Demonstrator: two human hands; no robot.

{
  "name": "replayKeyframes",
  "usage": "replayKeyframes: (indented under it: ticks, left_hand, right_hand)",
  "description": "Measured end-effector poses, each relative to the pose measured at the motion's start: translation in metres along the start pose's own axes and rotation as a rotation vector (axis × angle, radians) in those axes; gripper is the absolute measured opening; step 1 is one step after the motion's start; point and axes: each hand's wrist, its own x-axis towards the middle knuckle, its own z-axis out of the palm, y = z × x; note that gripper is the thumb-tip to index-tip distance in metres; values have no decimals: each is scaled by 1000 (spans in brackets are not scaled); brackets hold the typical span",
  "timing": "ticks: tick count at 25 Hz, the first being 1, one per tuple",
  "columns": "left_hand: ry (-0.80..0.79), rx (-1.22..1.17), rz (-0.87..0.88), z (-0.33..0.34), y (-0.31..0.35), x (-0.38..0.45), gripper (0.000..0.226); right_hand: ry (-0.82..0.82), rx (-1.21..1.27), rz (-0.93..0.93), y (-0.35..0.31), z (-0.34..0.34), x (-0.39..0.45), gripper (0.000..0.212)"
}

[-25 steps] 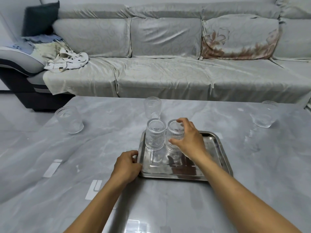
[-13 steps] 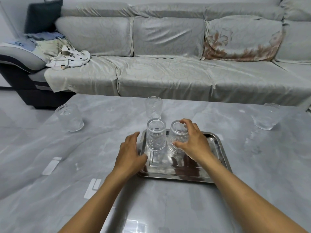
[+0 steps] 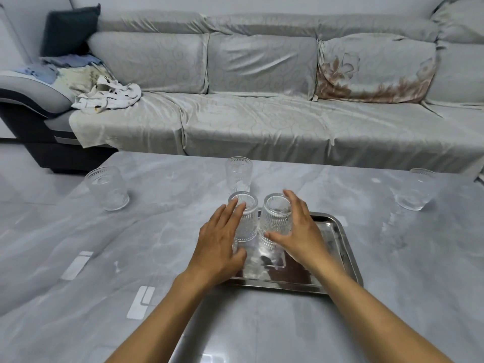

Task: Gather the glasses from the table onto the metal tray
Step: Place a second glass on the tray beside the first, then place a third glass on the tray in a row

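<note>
A metal tray (image 3: 341, 247) lies on the grey table in front of me. Two ribbed glasses stand upright on its left part, side by side: a left glass (image 3: 247, 224) and a right glass (image 3: 277, 218). My left hand (image 3: 218, 244) is flat with spread fingers, and its fingertips rest against the left glass. My right hand (image 3: 300, 231) is open around the right glass, thumb in front and fingers along its right side. Three more glasses stand on the table: one just behind the tray (image 3: 238, 172), one far left (image 3: 108, 188), one far right (image 3: 413, 191).
A long grey sofa (image 3: 262, 121) runs along the far edge of the table, with crumpled white cloth (image 3: 107, 96) on its left end. The glossy table surface (image 3: 157, 258) extends left, right and towards me from the tray.
My left hand left the tray's left edge and rose to the left glass. My right hand's fingers straightened and loosened around the right glass, which now stands on the tray.
</note>
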Motion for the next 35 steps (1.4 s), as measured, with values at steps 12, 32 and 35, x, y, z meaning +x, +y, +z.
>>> replayKeyframes:
  ticks: [12, 32, 35]
  left_hand:
    - [-37, 386, -275, -43, 10, 172, 38]
    - [61, -225, 292, -29, 125, 53, 14]
    - [110, -294, 305, -25, 113, 50, 23]
  right_hand:
    - [156, 172, -27, -17, -36, -37, 72]
    - [-115, 1646, 729, -25, -96, -23, 60]
    - [98, 1598, 713, -10, -94, -16, 50]
